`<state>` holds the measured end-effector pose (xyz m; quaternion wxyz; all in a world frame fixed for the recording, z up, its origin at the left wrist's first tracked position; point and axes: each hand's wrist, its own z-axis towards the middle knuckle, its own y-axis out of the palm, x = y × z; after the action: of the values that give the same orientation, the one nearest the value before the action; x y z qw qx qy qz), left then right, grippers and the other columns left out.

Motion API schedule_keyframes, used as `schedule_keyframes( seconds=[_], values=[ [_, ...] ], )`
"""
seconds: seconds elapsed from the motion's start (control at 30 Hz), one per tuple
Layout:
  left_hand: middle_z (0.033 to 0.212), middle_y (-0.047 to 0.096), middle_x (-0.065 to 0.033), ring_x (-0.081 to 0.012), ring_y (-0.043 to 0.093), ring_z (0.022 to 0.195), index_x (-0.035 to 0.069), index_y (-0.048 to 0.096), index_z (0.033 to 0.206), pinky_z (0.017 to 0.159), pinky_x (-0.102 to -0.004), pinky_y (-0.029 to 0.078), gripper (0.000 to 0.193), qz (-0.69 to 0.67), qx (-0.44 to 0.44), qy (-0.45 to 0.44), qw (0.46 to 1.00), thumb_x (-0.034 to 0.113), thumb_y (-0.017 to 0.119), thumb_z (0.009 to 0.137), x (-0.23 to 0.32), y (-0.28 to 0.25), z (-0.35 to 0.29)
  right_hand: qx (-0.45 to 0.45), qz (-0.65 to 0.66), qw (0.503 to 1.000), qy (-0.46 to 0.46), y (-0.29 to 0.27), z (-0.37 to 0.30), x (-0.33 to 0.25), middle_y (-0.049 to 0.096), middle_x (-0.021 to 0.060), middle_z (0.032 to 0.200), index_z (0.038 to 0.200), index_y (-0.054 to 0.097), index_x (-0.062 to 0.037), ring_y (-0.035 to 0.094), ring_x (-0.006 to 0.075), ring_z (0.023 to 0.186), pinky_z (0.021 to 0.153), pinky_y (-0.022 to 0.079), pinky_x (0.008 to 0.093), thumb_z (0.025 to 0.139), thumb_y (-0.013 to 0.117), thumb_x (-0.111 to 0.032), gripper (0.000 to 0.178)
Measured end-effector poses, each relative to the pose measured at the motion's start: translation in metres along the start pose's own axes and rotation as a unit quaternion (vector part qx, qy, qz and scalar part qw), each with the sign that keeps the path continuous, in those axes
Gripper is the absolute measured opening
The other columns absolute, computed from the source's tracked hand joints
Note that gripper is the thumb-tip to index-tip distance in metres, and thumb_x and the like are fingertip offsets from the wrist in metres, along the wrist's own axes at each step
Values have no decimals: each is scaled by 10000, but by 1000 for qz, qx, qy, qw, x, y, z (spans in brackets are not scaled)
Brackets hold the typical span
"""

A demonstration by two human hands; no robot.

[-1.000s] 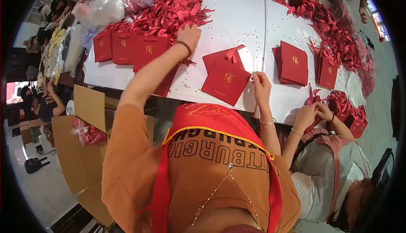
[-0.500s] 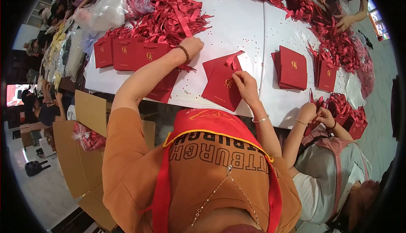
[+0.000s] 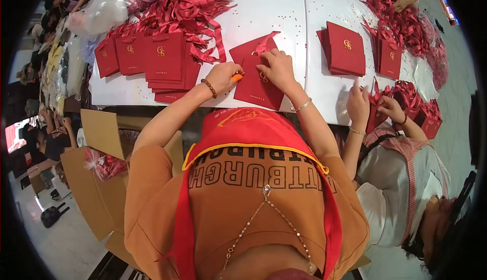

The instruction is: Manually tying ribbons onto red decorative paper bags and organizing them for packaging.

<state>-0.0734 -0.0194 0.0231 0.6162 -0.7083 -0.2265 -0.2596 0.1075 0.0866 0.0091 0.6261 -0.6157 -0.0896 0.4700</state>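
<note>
In front of me on the white table lies a red paper gift bag (image 3: pixel 253 89) with a gold emblem, overlapping another red one beneath it. A red satin ribbon (image 3: pixel 267 40) loops from its top edge. My right hand (image 3: pixel 279 72) bends over the bag, its fingers closed at the ribbon. At the bag's left edge, my left hand (image 3: pixel 223 77) is closed on a small orange-handled tool (image 3: pixel 237 77); its tip is too small to make out. Left of that hand stands a stack of red gift bags (image 3: pixel 165 59).
A heap of red ribbons (image 3: pixel 190 1) covers the far left. More red bags (image 3: pixel 345 49) are stacked to the right. A co-worker's hands (image 3: pixel 373 106) handle red ribbon at the near right. An open cardboard box (image 3: pixel 96 183) stands at my left.
My left hand has come back from the ribbon heap to the bag's left edge, and the orange tool now shows in it. My right hand has moved up to the ribbon.
</note>
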Motion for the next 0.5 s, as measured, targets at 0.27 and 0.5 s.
schedule_keyframes(
  seconds=[0.27,0.5],
  values=[
    [799,572,-138,-310,548,784,27,596,817,686,-394,443,99,37,88,25,995,99,576,753,0,16,-3,-222,126,952,166,-24,3,-12,625,93,826,955,612,-86,600,257,793,670,460,361,696,683,-276,328],
    [794,573,-105,-289,543,762,47,588,810,660,-387,423,82,63,194,24,979,113,563,769,22,21,15,-229,138,948,173,-17,1,-5,640,92,877,1095,597,-145,607,263,836,715,466,361,704,673,-313,432]
  ],
)
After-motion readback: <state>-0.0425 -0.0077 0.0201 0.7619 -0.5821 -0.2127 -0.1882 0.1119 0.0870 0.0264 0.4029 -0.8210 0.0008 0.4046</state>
